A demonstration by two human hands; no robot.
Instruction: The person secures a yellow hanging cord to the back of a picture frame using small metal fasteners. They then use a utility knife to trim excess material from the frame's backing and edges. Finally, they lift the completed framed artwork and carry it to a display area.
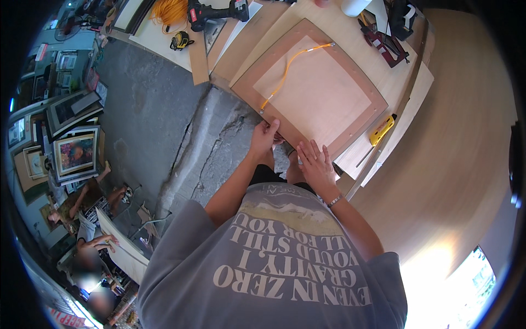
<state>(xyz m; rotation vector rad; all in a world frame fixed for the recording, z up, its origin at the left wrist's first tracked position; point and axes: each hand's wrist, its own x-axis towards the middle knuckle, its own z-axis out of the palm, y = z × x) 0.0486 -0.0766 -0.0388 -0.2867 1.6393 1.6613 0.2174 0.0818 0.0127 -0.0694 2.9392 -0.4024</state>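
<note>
Setting: cluttered framing workshop, grey concrete floor, pale plywood workbench at top.
Frame: large brown rectangular wooden picture frame back with lighter hardboard panel, face down on workbench, near edge overhanging toward the body.
Cord: orange hanging wire, curving across the panel from lower left edge to upper rail.
Left hand: curled fingers pinching the frame's near edge.
Right hand: flat, fingers spread, pressing on the near corner.
Nearby: yellow utility knife right of frame; yellow tape measure; black and red cordless drill.
Floor side: framed pictures leaning at left.
</note>
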